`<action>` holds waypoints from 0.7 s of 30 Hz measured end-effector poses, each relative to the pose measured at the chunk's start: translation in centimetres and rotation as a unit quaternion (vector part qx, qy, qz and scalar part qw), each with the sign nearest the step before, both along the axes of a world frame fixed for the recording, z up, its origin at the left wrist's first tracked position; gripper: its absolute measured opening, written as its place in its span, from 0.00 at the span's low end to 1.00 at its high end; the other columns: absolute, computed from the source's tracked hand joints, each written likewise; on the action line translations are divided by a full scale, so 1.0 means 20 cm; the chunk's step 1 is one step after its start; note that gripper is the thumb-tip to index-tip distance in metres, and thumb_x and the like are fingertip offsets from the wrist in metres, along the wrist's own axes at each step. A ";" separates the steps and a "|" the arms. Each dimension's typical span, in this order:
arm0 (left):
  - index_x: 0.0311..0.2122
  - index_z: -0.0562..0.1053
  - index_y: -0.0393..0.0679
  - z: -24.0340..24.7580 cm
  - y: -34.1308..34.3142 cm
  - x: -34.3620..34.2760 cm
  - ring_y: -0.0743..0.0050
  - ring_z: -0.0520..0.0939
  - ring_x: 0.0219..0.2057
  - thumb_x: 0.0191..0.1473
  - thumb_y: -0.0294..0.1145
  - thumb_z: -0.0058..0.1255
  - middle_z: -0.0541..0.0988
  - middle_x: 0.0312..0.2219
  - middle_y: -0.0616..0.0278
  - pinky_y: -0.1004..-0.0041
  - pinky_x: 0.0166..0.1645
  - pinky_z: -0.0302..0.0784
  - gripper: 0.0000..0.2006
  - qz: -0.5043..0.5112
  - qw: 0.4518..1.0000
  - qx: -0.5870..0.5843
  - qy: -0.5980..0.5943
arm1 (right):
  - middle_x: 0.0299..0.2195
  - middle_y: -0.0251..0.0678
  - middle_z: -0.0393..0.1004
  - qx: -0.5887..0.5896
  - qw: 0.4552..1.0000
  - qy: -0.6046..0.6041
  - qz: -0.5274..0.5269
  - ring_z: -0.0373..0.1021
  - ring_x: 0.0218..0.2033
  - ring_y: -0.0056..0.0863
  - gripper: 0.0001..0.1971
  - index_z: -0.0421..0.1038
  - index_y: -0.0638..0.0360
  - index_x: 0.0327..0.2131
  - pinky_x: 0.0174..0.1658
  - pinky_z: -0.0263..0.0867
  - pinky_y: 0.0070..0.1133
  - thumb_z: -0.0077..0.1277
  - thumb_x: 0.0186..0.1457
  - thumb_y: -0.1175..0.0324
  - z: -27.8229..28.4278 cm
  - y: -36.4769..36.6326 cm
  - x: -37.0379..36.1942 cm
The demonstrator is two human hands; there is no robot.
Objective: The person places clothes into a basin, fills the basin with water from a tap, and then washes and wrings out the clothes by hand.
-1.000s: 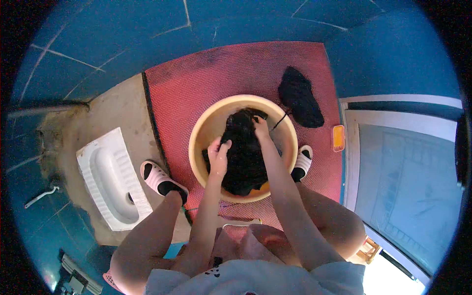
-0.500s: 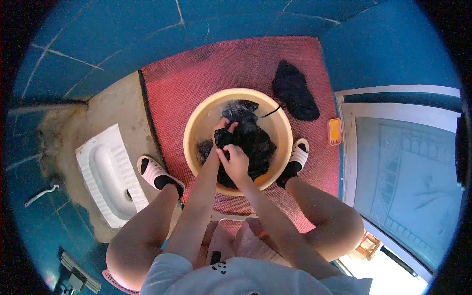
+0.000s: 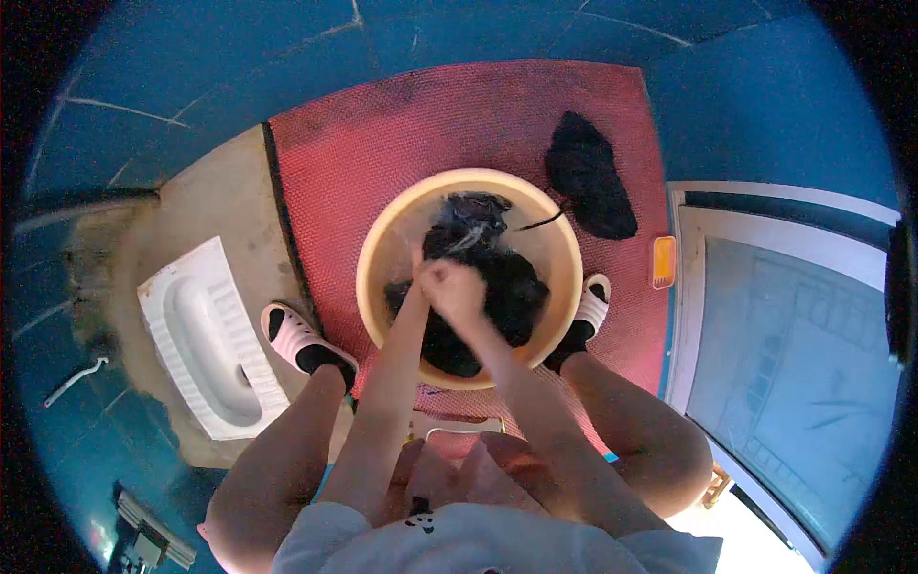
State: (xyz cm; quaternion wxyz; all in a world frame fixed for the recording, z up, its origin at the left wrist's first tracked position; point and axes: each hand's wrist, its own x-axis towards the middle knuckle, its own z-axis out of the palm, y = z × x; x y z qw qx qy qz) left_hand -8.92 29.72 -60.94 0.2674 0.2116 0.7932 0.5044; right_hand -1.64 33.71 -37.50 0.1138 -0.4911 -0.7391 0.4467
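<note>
Black wet cloth (image 3: 516,297) lies bunched in a round cream basin (image 3: 375,316) between my feet, with some water around it. Over the cloth, left of the basin's middle, my right hand (image 3: 461,292) is curled in a fist and blurred by motion; cloth is gripped at its fingers. My left hand (image 3: 418,266) reaches in beside it, its fingers mostly hidden behind the right hand. A dark cord-like strip (image 3: 542,220) hangs from the cloth toward the basin's right rim.
The basin stands on a red textured mat (image 3: 402,124). Another black cloth heap (image 3: 591,177) lies beyond it to the right, near an orange soap dish (image 3: 664,263). A white squat toilet (image 3: 212,340) is at left, a framed door (image 3: 794,354) at right.
My right hand has swung up and left over the left hand, covering its fingers and the bunched cloth between them. The view has shifted slightly.
</note>
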 end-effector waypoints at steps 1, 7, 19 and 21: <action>0.32 0.71 0.39 0.03 -0.07 0.31 0.79 0.72 0.26 0.47 0.23 0.36 0.73 0.24 0.68 0.77 0.33 0.69 0.10 -0.001 0.980 0.053 -0.193 | 0.19 0.47 0.69 0.015 0.998 -0.057 -0.031 0.68 0.23 0.43 0.15 0.72 0.57 0.21 0.28 0.64 0.30 0.44 0.46 0.55 -0.13 0.11 0.19; 0.32 0.71 0.38 0.69 0.30 0.48 0.81 0.72 0.26 0.45 0.20 0.40 0.73 0.26 0.66 0.81 0.32 0.67 0.08 -0.031 0.918 0.044 -0.393 | 0.18 0.49 0.69 0.046 0.962 -0.162 -0.216 0.67 0.23 0.46 0.18 0.72 0.60 0.22 0.28 0.63 0.34 0.41 0.48 0.54 -0.43 0.56 0.48; 0.29 0.72 0.38 0.73 0.35 0.45 0.85 0.70 0.22 0.41 0.17 0.43 0.73 0.22 0.68 0.83 0.29 0.66 0.08 -0.046 0.934 0.030 -0.353 | 0.16 0.48 0.68 0.100 0.952 -0.134 -0.257 0.67 0.20 0.46 0.15 0.71 0.59 0.19 0.23 0.62 0.33 0.44 0.46 0.58 -0.47 0.48 0.44; 0.29 0.72 0.37 0.65 0.34 0.38 0.85 0.71 0.23 0.42 0.18 0.42 0.73 0.22 0.68 0.82 0.30 0.66 0.08 -0.017 0.937 -0.027 -0.348 | 0.16 0.47 0.68 0.124 0.960 -0.118 -0.224 0.67 0.20 0.45 0.15 0.71 0.59 0.19 0.24 0.62 0.33 0.43 0.47 0.58 -0.47 0.37 0.42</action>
